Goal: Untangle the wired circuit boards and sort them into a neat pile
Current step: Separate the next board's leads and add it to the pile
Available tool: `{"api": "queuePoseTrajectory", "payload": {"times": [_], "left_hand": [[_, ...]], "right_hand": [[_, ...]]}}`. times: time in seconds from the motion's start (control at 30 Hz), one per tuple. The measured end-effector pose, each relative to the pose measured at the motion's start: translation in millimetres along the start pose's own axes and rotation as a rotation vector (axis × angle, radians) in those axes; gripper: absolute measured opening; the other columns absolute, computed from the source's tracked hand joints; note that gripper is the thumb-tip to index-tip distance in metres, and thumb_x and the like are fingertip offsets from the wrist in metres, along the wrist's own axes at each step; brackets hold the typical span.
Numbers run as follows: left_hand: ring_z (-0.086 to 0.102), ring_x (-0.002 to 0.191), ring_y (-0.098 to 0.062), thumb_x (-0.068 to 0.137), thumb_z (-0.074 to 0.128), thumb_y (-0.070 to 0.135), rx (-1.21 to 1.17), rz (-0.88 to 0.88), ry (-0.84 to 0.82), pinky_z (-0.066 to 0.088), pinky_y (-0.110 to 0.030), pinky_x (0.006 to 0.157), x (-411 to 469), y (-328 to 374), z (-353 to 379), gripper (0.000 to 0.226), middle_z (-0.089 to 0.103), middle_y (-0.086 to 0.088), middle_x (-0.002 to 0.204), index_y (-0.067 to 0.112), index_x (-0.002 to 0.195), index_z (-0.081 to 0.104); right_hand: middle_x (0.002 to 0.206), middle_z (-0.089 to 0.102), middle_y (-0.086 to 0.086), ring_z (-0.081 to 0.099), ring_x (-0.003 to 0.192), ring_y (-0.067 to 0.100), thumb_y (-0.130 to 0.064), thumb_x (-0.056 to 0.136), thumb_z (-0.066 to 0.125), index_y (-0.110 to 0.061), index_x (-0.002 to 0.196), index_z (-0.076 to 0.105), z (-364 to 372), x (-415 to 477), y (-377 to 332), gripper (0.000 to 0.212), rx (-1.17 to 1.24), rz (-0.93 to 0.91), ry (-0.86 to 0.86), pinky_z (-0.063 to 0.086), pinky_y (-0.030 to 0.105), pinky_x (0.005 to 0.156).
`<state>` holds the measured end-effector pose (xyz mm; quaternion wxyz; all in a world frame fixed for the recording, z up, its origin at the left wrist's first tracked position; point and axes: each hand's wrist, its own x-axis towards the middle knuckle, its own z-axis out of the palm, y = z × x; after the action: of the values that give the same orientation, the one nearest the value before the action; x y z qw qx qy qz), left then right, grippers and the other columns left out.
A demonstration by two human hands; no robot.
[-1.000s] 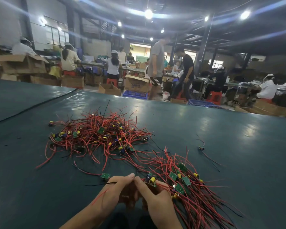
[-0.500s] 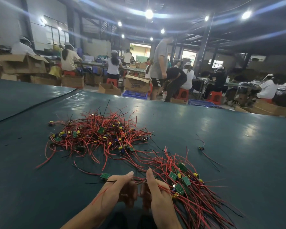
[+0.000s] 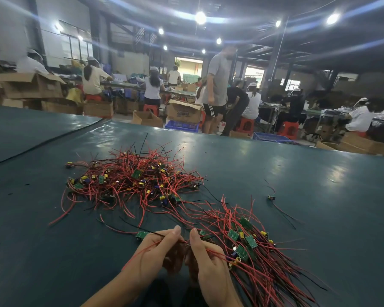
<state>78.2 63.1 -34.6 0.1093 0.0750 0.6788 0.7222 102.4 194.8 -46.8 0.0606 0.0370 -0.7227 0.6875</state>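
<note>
Pinching red wires (image 3: 213, 253), left hand (image 3: 155, 251) and right hand (image 3: 208, 264) each show a curled, tight grip.

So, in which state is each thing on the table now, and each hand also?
Tangled heap: knotted, lying loose on the table.
Near pile: wires roughly aligned, boards grouped.
Stray board: alone, apart from both piles.
Left hand: grip pinches a red wire.
Right hand: grip pinches red wires leading into the near pile.

Bare left hand (image 3: 155, 255) and bare right hand (image 3: 208, 269), bare forearms (image 3: 111, 289), slim fingers (image 3: 194, 237), short plain thumbnails (image 3: 177, 229).
</note>
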Motion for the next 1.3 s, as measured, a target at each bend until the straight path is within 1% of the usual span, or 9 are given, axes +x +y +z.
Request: {"api": "queuePoseTrajectory", "payload": {"times": [0.13,0.3,0.67,0.8,0.87,0.9,1.03,1.2,1.3], "left_hand": [[0.056,0.047,0.002,0.078,0.052,0.046,0.015,0.063,0.021,0.045,-0.020,0.058,2.1,-4.9,-2.1,0.030,0.060,0.010,0.049,0.024,0.061,0.062],[0.049,0.043,-0.011,0.095,0.047,0.027,0.042,0.116,0.030,0.042,-0.019,0.046,4.5,-2.4,-6.8,0.042,0.053,-0.002,0.047,0.006,0.061,0.059],[0.046,0.044,-0.016,0.095,0.050,0.032,-0.151,0.059,0.272,0.038,-0.024,0.047,19.4,-0.8,-35.0,0.045,0.052,-0.007,0.052,0.011,0.057,0.057],[0.055,0.060,-0.008,0.092,0.060,0.029,0.602,0.439,0.389,0.046,-0.023,0.057,22.9,-14.3,-62.3,0.029,0.063,0.005,0.064,0.021,0.064,0.064],[0.060,0.094,-0.012,0.088,0.065,0.028,1.033,0.540,0.444,0.049,-0.031,0.081,24.5,-21.4,-70.6,0.006,0.067,0.011,0.098,0.025,0.085,0.070],[0.055,0.112,-0.016,0.089,0.063,0.034,1.150,0.458,0.435,0.044,-0.036,0.094,25.9,-24.9,-71.7,0.015,0.062,0.008,0.119,0.027,0.101,0.069],[0.033,0.136,-0.013,0.095,0.037,0.055,1.319,0.158,0.313,0.023,-0.036,0.111,30.9,-37.7,-74.9,0.044,0.040,0.009,0.148,0.040,0.135,0.048],[0.040,0.130,-0.008,0.091,0.036,0.064,1.368,0.248,0.246,0.025,-0.034,0.108,31.0,-37.7,-73.4,0.048,0.049,0.016,0.140,0.039,0.127,0.057],[0.052,0.105,-0.006,0.087,0.039,0.068,1.369,0.308,0.214,0.039,-0.026,0.094,30.5,-32.8,-74.9,0.047,0.062,0.020,0.115,0.035,0.106,0.067]], "right_hand": [[0.070,0.067,0.020,0.067,0.076,0.029,-0.051,0.085,0.051,0.003,0.068,0.068,-2.9,2.6,1.9,0.059,-0.041,-0.008,0.003,0.052,0.032,0.078],[0.043,0.047,-0.002,0.046,0.042,0.008,-0.057,0.077,0.053,-0.020,0.049,0.060,-5.9,0.1,-1.7,0.047,-0.069,0.017,0.101,0.040,0.019,0.048],[0.042,0.026,-0.005,0.022,0.033,0.010,-0.049,0.087,0.060,-0.019,0.061,0.050,-22.0,7.7,-3.1,0.042,0.497,0.385,0.393,0.023,0.019,0.036],[0.043,0.025,-0.008,0.021,0.030,0.006,-0.044,0.092,0.057,-0.022,0.069,0.049,-27.8,8.1,-8.4,0.033,0.728,0.407,0.446,0.020,0.018,0.032],[0.046,0.027,-0.008,0.022,0.031,0.005,-0.038,0.096,0.052,-0.021,0.076,0.055,-29.7,9.0,-7.7,0.027,0.754,0.416,0.449,0.020,0.017,0.032],[0.046,0.028,-0.008,0.023,0.031,0.004,-0.037,0.098,0.049,-0.019,0.081,0.058,-30.2,9.6,-7.0,0.026,0.763,0.413,0.459,0.020,0.017,0.031],[0.047,0.033,-0.005,0.025,0.030,0.006,-0.048,0.100,0.039,-0.011,0.094,0.064,-32.1,10.0,-6.2,0.045,0.824,0.399,0.485,0.022,0.017,0.031],[0.048,0.037,-0.005,0.027,0.032,0.006,-0.049,0.099,0.038,-0.010,0.101,0.066,-32.6,9.9,-4.1,0.048,0.785,0.388,0.478,0.023,0.017,0.032],[0.048,0.036,-0.006,0.026,0.034,0.006,-0.047,0.098,0.043,-0.012,0.100,0.066,-30.7,11.1,-2.7,0.042,0.720,0.399,0.464,0.023,0.019,0.033]]}}
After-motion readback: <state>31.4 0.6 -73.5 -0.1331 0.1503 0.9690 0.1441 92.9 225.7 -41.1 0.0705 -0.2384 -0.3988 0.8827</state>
